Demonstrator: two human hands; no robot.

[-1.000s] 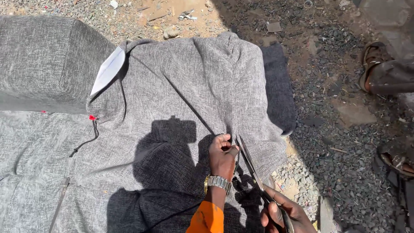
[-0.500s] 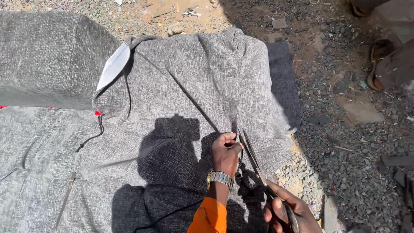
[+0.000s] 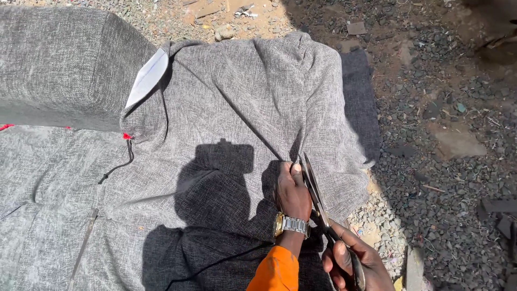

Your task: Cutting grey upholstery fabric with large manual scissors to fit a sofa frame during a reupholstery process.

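left hand [image 3: 292,193] pinching grey fabric [image 3: 226,108] | right hand [image 3: 353,264] gripping scissors [image 3: 318,196], blades just beside left

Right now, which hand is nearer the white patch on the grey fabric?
Left. The left hand presses the grey fabric below and right of the white patch. The right hand, holding the scissors, sits farther off at the frame's bottom edge.
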